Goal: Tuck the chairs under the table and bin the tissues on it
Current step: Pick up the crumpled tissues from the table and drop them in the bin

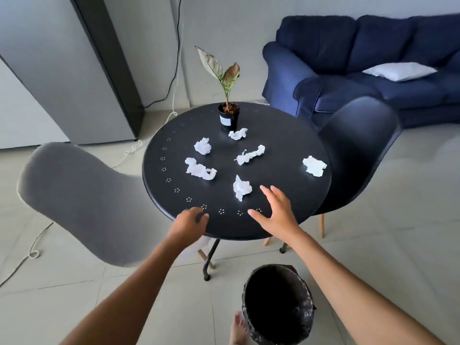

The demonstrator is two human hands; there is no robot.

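Note:
Several crumpled white tissues lie on the round black table (286, 145). The nearest tissue (241, 188) sits just left of my right hand (276, 210), which hovers open over the table's near edge. My left hand (191, 221) rests on the near rim with its fingers curled and nothing visible in it. Other tissues lie at the right edge (314, 166) and left of centre (199, 169). A grey chair (82, 202) stands at the table's left and a dark blue chair (358, 150) at its right, both close against the rim. A black-lined bin (277, 305) stands on the floor near my foot.
A potted plant (228, 115) stands at the table's far side. A navy sofa (361, 68) with a white cushion fills the back right. A grey fridge (62, 70) stands at the back left. Loose cables (32, 252) trail across the tiled floor on the left.

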